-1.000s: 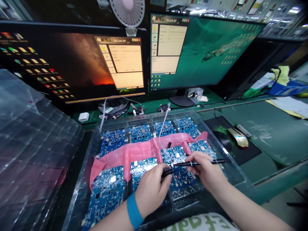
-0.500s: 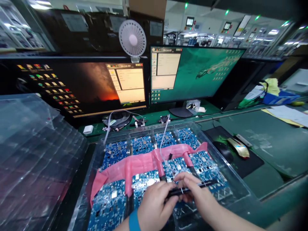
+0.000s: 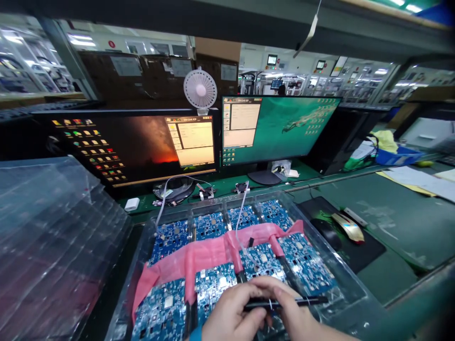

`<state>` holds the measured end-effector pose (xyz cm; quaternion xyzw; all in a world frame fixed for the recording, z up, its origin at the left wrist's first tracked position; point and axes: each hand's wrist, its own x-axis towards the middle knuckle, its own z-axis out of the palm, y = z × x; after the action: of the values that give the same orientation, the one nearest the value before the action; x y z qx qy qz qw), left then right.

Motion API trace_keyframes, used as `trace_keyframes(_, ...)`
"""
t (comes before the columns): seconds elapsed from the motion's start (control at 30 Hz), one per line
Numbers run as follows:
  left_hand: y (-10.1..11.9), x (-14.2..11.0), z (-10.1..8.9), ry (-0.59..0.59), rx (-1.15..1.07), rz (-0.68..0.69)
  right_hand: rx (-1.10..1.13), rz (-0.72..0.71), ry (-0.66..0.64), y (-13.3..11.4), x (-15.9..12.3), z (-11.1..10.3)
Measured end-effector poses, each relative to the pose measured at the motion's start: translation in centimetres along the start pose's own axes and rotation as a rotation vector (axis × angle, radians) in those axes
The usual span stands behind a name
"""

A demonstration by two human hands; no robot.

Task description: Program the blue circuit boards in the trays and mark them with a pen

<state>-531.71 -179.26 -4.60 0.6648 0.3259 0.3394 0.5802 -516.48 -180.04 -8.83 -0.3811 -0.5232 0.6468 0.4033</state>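
Observation:
Both hands meet low in the view over the near edge of a clear tray of circuit boards. My left hand is closed around the left end of a slim black pen. My right hand pinches the same pen near its middle, where a light band shows. The pen's right end sticks out past the right hand, almost level. Just beyond the fingers lies a blue circuit board with a thin white cable reaching it. Some fingertips are hidden behind the hands.
Pink strips run across the clear tray. Two monitors and a small fan stand behind it. Stacked clear trays are at the left, two mice on a black pad at the right.
The head view has tilted up, so the scene sits lower. Both hands are still on the pen, which is now closer to level.

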Motion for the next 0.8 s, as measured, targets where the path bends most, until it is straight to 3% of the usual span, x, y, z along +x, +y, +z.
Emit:
trace_keyframes(0.1,0.1,0.2,0.2,0.107,-0.052,-0.048,-0.138,-0.012,-0.015,-1.4,0.2,-0.7)
trace_keyframes(0.23,-0.1,0.3,-0.8,0.331,-0.041,-0.113,-0.395,-0.034,-0.153,-2.9,0.8,-2.6)
trace_keyframes(0.33,-0.4,0.0,-2.1,0.483,0.007,-0.104,-0.858,-0.033,-0.012,-2.5,1.5,-4.1)
trace_keyframes(0.4,-0.5,-0.2,-2.7,0.556,0.15,-0.049,-1.156,-0.018,0.073,-1.9,2.2,-4.6)
trace_keyframes(0.47,-0.6,-0.2,-2.9,0.54,0.345,0.021,-1.345,0.01,0.052,-1.3,2.9,-4.7)
trace_keyframes(0.6,-0.7,0.0,-2.4,0.356,0.657,0.105,-1.46,0.046,0.033,-0.4,3.9,-4.0)
trace_keyframes(0.8,-1.4,0.2,-1.6,0.158,0.866,0.08,-1.548,-0.007,0.08,-0.1,4.7,-2.6)
